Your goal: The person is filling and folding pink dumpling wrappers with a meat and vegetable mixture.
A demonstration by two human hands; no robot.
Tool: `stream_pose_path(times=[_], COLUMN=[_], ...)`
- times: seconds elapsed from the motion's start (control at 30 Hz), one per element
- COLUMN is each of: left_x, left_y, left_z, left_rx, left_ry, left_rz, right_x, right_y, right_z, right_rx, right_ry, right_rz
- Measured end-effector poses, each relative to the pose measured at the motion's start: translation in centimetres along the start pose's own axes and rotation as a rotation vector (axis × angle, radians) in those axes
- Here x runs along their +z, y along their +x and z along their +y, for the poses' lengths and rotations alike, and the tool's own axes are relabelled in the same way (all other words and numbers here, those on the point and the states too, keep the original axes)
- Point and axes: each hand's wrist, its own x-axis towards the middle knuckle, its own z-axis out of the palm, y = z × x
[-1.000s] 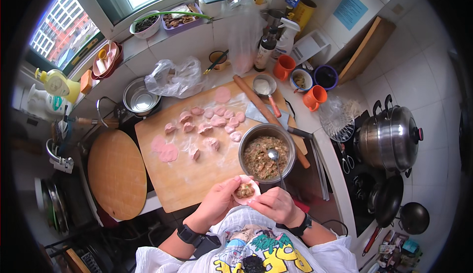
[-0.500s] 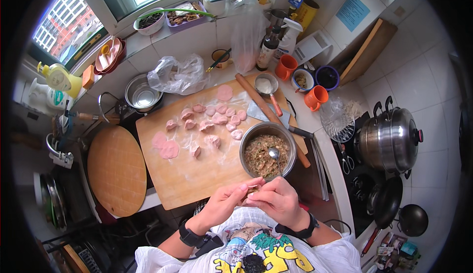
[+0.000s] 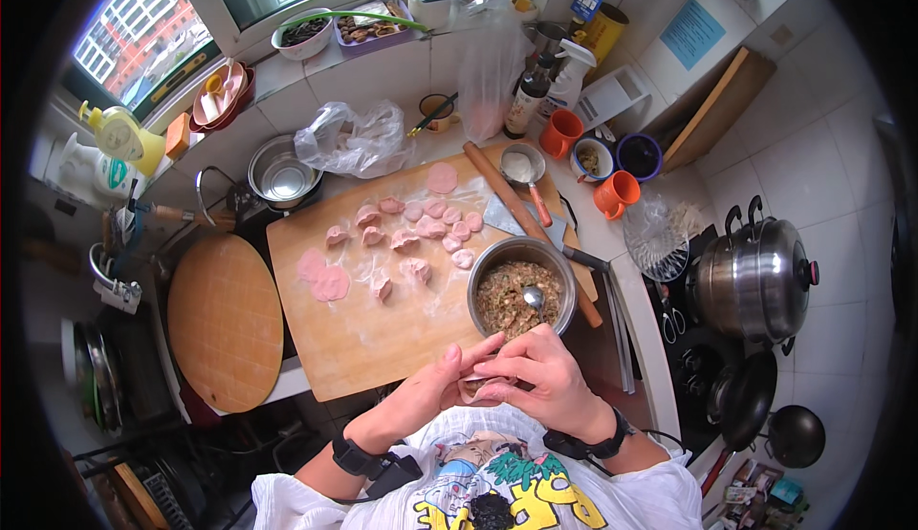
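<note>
Between the fingers of both hands is a pink dumpling (image 3: 472, 389), its wrapper folded around some filling. My left hand (image 3: 428, 383) holds it from the left, while the fingers of my right hand (image 3: 543, 375) pinch its upper and right edge. Just beyond them stands a steel bowl (image 3: 570, 312) of minced filling (image 3: 499, 302), with a metal spoon (image 3: 533, 295) resting in it. Several shaped dumplings (image 3: 415, 270), small dough pieces (image 3: 451, 243) and flat pink wrappers (image 3: 331, 282) lie on the floured wooden board (image 3: 335, 358).
A rolling pin (image 3: 507, 184) and a cleaver (image 3: 521, 224) lie at the board's right, near a small pan of flour (image 3: 521, 164). Orange mugs (image 3: 615, 194) stand behind. A steamer pot (image 3: 751, 281) is on the right; a round wooden board (image 3: 225, 324) on the left.
Both hands have shifted slightly left, and my right fingers have moved over the wrapper's edge. More of the dumpling shows now. The whole view has tilted a little.
</note>
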Motion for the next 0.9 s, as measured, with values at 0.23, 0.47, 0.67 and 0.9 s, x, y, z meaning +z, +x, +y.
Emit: stream_pose_path(times=[0.23,0.47,0.67,0.9], left_x=[0.6,1.2,1.1,1.3], left_y=[-0.6,-1.4,-1.8,-2.0], left_z=[1.7,2.6,2.9,3.0], left_rx=[-0.052,-0.088,-0.115,-0.086], left_ry=[0.159,-0.054,0.039,0.024], left_rz=[-0.074,-0.056,-0.023,-0.024], right_x=[-0.5,0.1,0.3,0.6], right_y=[0.1,0.3,1.4,1.5], right_z=[-0.3,-0.7,-2.2,-2.0], right_rx=[0.061,-0.169,-0.158,-0.160], right_ry=[0.085,-0.088,-0.141,-0.103], right_rz=[-0.095,0.004,-0.046,-0.119])
